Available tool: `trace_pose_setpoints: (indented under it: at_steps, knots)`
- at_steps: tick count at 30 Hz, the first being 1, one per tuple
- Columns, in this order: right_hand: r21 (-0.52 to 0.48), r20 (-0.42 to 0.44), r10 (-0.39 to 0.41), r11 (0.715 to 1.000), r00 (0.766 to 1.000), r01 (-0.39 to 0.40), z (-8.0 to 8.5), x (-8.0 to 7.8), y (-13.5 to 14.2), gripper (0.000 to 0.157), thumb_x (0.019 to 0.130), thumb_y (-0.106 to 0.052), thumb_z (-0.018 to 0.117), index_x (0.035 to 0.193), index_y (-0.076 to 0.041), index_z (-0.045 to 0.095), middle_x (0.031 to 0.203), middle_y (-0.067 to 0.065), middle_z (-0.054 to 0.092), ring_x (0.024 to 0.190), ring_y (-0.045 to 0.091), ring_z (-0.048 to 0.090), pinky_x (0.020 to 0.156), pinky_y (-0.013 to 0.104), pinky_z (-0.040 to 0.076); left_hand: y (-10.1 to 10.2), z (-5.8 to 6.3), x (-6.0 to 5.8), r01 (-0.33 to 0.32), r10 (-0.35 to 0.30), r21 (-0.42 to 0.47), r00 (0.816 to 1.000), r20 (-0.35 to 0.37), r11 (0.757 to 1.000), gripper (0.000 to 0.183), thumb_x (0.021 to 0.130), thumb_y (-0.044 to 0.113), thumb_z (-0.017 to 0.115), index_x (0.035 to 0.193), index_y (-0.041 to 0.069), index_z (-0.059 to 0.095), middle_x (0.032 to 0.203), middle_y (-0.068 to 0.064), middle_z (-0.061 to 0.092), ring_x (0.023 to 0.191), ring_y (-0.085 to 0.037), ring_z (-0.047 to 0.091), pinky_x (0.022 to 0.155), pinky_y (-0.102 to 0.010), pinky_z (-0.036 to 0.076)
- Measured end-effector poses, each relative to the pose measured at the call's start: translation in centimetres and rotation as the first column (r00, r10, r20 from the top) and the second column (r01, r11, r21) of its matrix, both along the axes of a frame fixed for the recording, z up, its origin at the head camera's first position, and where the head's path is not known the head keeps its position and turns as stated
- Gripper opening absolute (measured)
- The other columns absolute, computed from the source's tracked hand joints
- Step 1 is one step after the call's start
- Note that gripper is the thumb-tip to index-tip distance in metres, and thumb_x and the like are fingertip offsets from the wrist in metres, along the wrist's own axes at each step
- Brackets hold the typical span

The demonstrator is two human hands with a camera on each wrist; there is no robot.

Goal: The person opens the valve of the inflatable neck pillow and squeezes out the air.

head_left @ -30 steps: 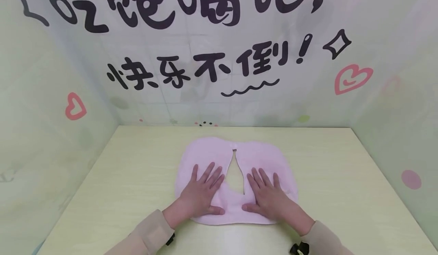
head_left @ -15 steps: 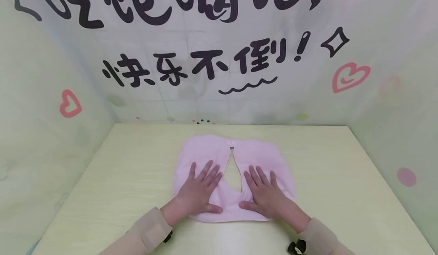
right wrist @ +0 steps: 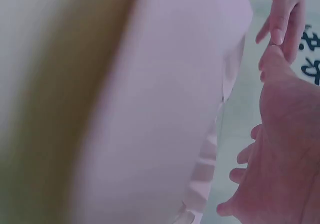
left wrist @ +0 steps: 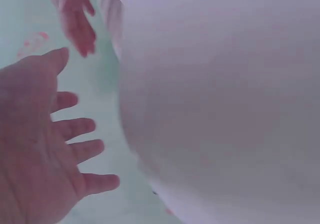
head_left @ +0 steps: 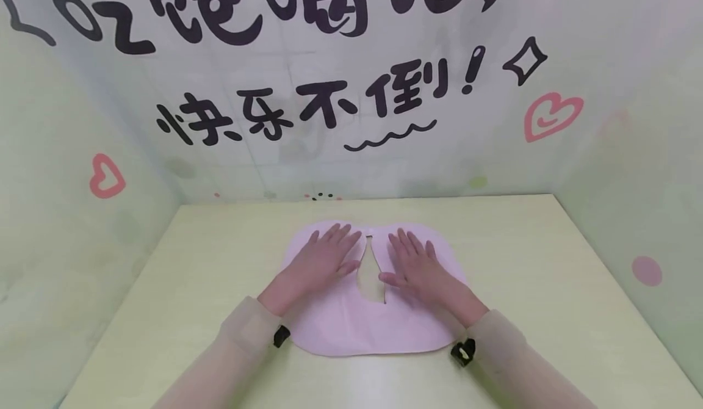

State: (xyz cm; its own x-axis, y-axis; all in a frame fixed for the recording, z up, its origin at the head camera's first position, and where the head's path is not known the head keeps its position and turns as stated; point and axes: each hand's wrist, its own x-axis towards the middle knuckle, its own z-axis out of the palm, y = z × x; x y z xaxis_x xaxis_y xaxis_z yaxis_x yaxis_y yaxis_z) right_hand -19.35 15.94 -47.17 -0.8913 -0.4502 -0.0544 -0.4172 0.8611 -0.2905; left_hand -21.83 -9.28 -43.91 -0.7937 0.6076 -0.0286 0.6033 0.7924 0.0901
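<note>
A pink bib point(head_left: 362, 326) lies spread flat on the table, its teardrop neck opening narrowing towards the back edge. Over its left half is my left hand point(head_left: 318, 259), fingers straight and slightly spread. My right hand point(head_left: 423, 271) is over the right half, with its thumb tip beside the neck opening. In the left wrist view, the palm of the left hand point(left wrist: 35, 139) shows apart from the pink cloth point(left wrist: 225, 93). The right wrist view likewise shows a gap between the right palm point(right wrist: 285, 144) and the bib point(right wrist: 160, 98). Neither hand grips anything.
The pale wooden table point(head_left: 176, 311) reaches back to a printed wall point(head_left: 307, 165) with black lettering and hearts. Side walls enclose it left and right. Small black devices point(head_left: 464, 352) sit at both wrists, close to the bib's front corners.
Both hands have left the bib's front half and moved away from me towards its back edge, uncovering the front part. The bib stays in place, while the head view has shifted slightly.
</note>
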Motion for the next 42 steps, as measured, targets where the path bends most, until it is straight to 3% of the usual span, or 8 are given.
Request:
trace_pose_setpoints:
  at_steps: [5, 9, 13, 16, 24, 37, 42]
  knots:
    - [0.03, -0.012, -0.03, 0.999, 0.999, 0.03, -0.2, -2.8, -0.1, 0.086, 0.103, -0.059, 0.048, 0.164, -0.006, 0.019, 0.168, 0.027, 0.005, 0.153, 0.048, 0.005, 0.115, 0.074, 0.007, 0.2, -0.8, -2.5, -0.078, 0.08, 0.066, 0.996, -0.03, 0.995, 0.064, 0.107, 0.05, 0.048, 0.158, 0.012, 0.041, 0.162, -0.018, 0.036, 0.15, -0.044, 0.028, 0.112, -0.071, 0.027]
    - [0.026, 0.015, -0.023, 0.999, 1.0, 0.023, -0.8, -3.6, 0.1, 0.075, 0.105, -0.057, 0.047, 0.164, -0.015, 0.026, 0.168, 0.027, 0.005, 0.153, 0.05, 0.003, 0.115, 0.074, 0.005, 0.4, -1.6, -3.3, -0.121, 0.12, 0.012, 0.993, 0.021, 0.993, 0.069, 0.105, 0.057, 0.046, 0.159, 0.014, 0.039, 0.164, -0.017, 0.033, 0.15, -0.046, 0.024, 0.11, -0.075, 0.026]
    - [0.007, 0.026, -0.025, 1.0, 0.999, 0.025, -1.4, -3.9, 0.5, 0.072, 0.105, -0.055, 0.046, 0.164, -0.018, 0.027, 0.168, 0.027, 0.005, 0.153, 0.05, 0.003, 0.115, 0.075, 0.003, 0.3, -2.1, -3.2, -0.145, 0.151, -0.071, 0.985, 0.08, 0.987, 0.072, 0.104, 0.059, 0.044, 0.162, 0.017, 0.034, 0.166, -0.016, 0.027, 0.152, -0.047, 0.019, 0.11, -0.077, 0.022]
    - [0.004, 0.014, -0.013, 1.0, 1.0, 0.012, -1.5, -4.0, 0.6, 0.072, 0.105, -0.056, 0.046, 0.165, -0.02, 0.026, 0.168, 0.027, 0.006, 0.153, 0.05, 0.003, 0.114, 0.075, 0.002, 0.0, -2.3, -3.1, -0.161, 0.169, -0.082, 0.98, 0.107, 0.984, 0.072, 0.104, 0.059, 0.044, 0.163, 0.018, 0.032, 0.167, -0.016, 0.024, 0.152, -0.047, 0.016, 0.11, -0.078, 0.019]
    - [0.029, 0.027, 0.031, 0.999, 0.999, -0.032, -2.2, -4.2, 0.8, 0.072, 0.105, -0.055, 0.047, 0.164, -0.019, 0.028, 0.167, 0.03, 0.005, 0.152, 0.052, 0.003, 0.113, 0.077, 0.002, -0.3, -2.8, -3.4, -0.186, 0.193, -0.055, 0.967, 0.167, 0.981, 0.073, 0.101, 0.059, 0.052, 0.161, 0.02, 0.037, 0.164, -0.017, 0.031, 0.149, -0.049, 0.024, 0.101, -0.08, 0.031]
    - [0.063, 0.087, 0.0, 0.998, 0.996, -0.006, -2.4, -4.1, 0.8, 0.078, 0.106, -0.055, 0.044, 0.165, -0.012, 0.019, 0.168, 0.026, 0.003, 0.154, 0.047, -0.001, 0.115, 0.075, 0.001, -0.2, -3.1, -3.3, -0.21, 0.214, -0.039, 0.959, 0.187, 0.977, 0.071, 0.099, 0.058, 0.056, 0.159, 0.022, 0.041, 0.163, -0.017, 0.034, 0.148, -0.049, 0.025, 0.1, -0.081, 0.032]
    - [0.064, 0.09, -0.01, 0.998, 0.996, 0.004, -2.3, -4.2, 1.0, 0.08, 0.106, -0.057, 0.043, 0.165, -0.011, 0.017, 0.168, 0.026, 0.001, 0.154, 0.047, -0.001, 0.115, 0.074, 0.0, -0.2, -3.0, -3.6, -0.208, 0.205, -0.012, 0.953, 0.224, 0.978, 0.069, 0.103, 0.058, 0.049, 0.161, 0.021, 0.038, 0.164, -0.017, 0.031, 0.149, -0.047, 0.024, 0.102, -0.08, 0.03]
